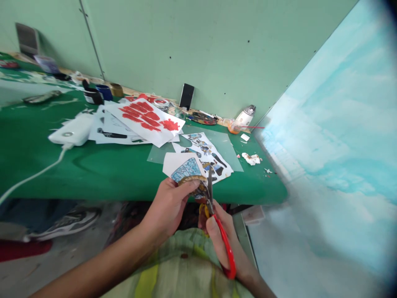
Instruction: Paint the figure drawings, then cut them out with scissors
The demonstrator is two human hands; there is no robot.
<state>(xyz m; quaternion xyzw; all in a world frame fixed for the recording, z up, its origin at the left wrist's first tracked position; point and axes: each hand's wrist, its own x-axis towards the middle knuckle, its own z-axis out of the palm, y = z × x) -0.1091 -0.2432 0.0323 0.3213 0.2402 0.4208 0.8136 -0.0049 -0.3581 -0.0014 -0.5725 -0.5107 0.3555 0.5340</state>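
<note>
Green table edge [124, 188], hands w/ scissors [221, 231] & paper cutout [186, 169] just off it.

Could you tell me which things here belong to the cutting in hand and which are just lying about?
In hand:
left hand holding the printed cutout
right hand working the red scissors

Lying about:
picture sheet
red-painted sheet
white box with cable
paint pots
crumpled scrap
green table
</note>
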